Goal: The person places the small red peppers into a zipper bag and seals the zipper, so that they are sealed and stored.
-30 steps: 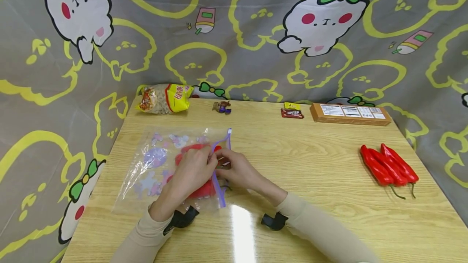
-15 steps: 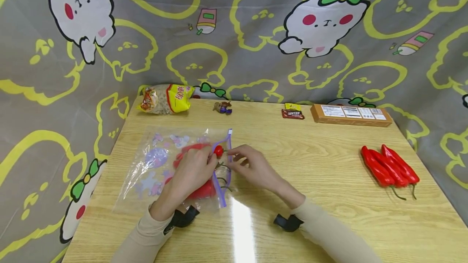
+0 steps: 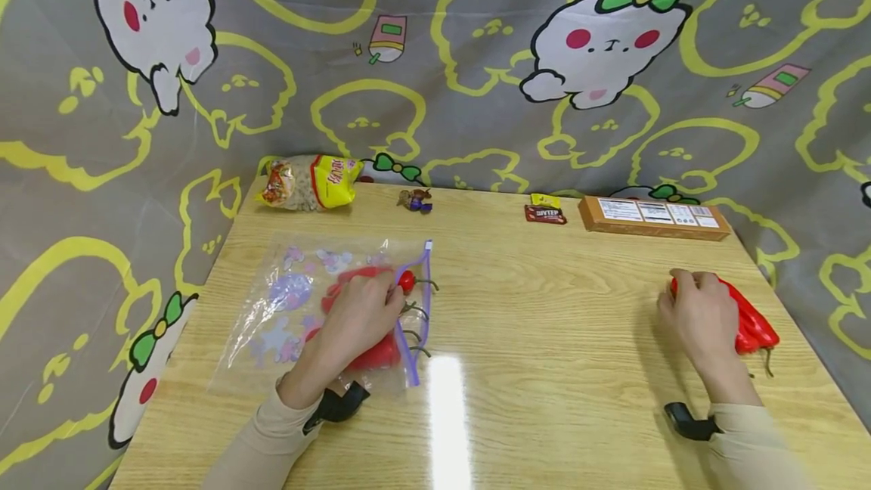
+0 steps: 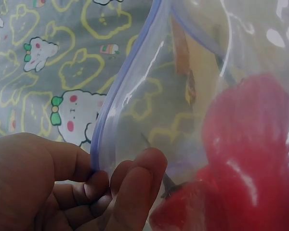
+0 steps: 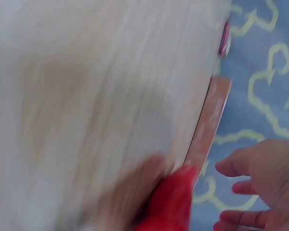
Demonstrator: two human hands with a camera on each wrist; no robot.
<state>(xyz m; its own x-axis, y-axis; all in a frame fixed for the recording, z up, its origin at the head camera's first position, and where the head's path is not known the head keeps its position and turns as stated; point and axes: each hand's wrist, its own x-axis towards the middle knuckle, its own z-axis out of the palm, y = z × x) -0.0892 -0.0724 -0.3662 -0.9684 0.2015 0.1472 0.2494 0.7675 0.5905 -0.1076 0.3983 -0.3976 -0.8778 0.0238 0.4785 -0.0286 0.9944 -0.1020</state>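
A clear zip bag [image 3: 289, 293] with pastel prints and a purple zipper lies on the left of the table. Several red peppers [image 4: 250, 139] show through its plastic, their green stems pointing to the bag's mouth. My left hand [image 3: 361, 312] pinches the zipper edge between thumb and fingers, and the mouth gapes in the left wrist view. Far to the right, my right hand [image 3: 701, 316] hovers over loose red peppers [image 3: 751, 327], hiding part of them. In the right wrist view its fingers [image 5: 245, 188] are spread, with a gap between them and a blurred red pepper [image 5: 173, 199].
Along the table's back edge lie a yellow snack bag [image 3: 309, 182], small wrapped candies [image 3: 416, 201], a red wrapped bar [image 3: 544, 214] with a yellow packet [image 3: 545, 200], and a long brown box [image 3: 653, 219]. A patterned cloth [image 3: 476, 119] hangs behind.
My right hand has left the bag's mouth and moved right to the loose peppers. A red pepper stays in the mouth with its stem sticking out. My left hand stays on the bag.
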